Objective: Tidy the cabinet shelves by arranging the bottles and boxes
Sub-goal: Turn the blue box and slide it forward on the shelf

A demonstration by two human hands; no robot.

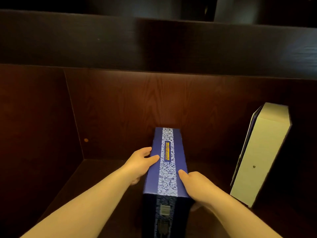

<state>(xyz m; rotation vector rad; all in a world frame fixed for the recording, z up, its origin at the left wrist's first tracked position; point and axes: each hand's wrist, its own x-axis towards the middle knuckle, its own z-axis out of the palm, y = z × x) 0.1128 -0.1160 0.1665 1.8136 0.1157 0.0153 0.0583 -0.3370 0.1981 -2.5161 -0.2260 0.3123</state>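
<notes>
Both hands clasp a tall blue box [167, 162] standing on the shelf [96, 170], near its middle. The left hand [139, 163] presses its left side, the right hand [197, 183] its right side, thumbs on top. The step looks like setting this box in place. A white box [262, 152] leans near the shelf's right end. Next likely calls for sliding the blue box toward the back wall, squared.
</notes>
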